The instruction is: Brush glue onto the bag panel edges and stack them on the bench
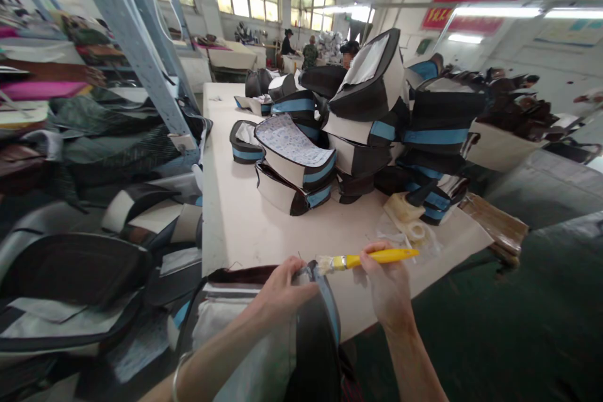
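My left hand [282, 292] grips the upper edge of a black, white and blue fabric bag panel [245, 326], which hangs over the near edge of the table. My right hand [385, 282] holds a yellow-handled brush [372, 257] with its pale bristles touching the panel's edge, just beside my left fingers. Past the brush lies a cream-coloured lump in clear plastic [405, 217]. Several black-rimmed bag parts with blue bands [294, 166] are stacked further along the table.
The long cream-topped table [235, 213] runs away from me. A grey steel rack [132, 44] and heaps of black and patterned pieces fill the left side. Brown sheets [494, 229] overhang the table's right corner. People work at far tables [294, 44], and the floor is green.
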Demonstrator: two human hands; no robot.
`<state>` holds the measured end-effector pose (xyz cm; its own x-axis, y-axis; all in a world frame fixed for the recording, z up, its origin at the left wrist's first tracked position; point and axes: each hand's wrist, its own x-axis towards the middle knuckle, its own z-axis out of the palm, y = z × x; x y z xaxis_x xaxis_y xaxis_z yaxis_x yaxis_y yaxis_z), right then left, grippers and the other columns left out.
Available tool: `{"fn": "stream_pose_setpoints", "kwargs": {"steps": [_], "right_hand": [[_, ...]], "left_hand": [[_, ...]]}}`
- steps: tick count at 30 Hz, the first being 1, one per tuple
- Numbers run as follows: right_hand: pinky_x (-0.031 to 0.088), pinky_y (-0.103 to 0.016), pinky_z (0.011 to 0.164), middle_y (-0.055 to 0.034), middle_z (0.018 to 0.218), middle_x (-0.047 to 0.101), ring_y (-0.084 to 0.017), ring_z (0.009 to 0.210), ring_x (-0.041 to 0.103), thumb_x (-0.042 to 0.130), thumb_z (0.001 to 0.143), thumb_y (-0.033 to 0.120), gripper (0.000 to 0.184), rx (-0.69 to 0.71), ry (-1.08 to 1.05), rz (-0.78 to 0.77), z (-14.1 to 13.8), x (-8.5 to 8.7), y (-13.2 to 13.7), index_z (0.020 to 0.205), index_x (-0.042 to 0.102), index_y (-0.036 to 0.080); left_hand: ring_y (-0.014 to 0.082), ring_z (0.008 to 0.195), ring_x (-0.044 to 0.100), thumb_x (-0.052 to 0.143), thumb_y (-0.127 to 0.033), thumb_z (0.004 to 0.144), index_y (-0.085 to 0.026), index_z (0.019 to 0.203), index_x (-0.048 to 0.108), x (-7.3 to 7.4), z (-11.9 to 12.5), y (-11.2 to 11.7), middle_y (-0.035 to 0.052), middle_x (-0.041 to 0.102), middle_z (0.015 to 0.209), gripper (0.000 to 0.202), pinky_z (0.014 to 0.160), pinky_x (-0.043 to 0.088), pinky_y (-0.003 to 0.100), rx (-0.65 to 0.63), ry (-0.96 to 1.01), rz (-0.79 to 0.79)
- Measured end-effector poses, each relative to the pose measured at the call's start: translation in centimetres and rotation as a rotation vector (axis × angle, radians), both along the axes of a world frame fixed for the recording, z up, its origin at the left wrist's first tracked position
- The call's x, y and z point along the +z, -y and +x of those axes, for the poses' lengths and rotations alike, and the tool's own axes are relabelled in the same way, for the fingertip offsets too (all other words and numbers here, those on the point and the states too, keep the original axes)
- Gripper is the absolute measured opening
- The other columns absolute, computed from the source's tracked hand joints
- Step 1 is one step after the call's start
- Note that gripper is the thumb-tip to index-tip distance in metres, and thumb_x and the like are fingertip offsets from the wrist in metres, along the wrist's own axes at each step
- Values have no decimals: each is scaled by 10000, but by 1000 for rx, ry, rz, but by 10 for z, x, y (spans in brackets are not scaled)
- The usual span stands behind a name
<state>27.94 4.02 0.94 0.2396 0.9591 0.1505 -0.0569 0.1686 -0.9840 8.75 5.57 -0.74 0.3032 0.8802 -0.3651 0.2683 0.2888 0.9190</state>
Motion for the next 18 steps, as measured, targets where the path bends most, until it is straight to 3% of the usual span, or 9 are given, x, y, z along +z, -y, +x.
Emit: {"fn": "stream_pose_setpoints", "kwargs": {"steps": [4,9,14,18], "right_hand": [[351,-218,441,70,514,519,-107,428,461,591,888,363,188,98,15,-55,-10,-17,-10,863,496,203],[327,-220,451,68,520,495,-104,449,438,606,855,344,180,45,103,-71,-8,-32,-25,806,519,193],[361,-229,502,64,565,503,-115,500,460,588,881,322,141,-52,124,-1,-10,-23,-18,838,518,207],[365,-244,524,41,637,499,-125,555,461,581,873,277,115,113,194,53,-18,-13,-4,796,527,211]], "left_hand": [[144,649,538,674,-245,692,-133,916,672,-6,-5,2,-1,625,732,250,616,388,243,-11,205,-60],[187,746,604,744,-269,654,-142,975,687,-6,-8,10,40,686,824,350,717,448,268,35,385,-136],[210,840,623,767,-276,660,-165,1019,683,-3,-12,14,49,700,888,386,795,465,286,63,450,-153],[213,857,625,780,-276,666,-161,1030,685,-5,-14,14,58,702,907,394,825,465,293,60,451,-154]]}}
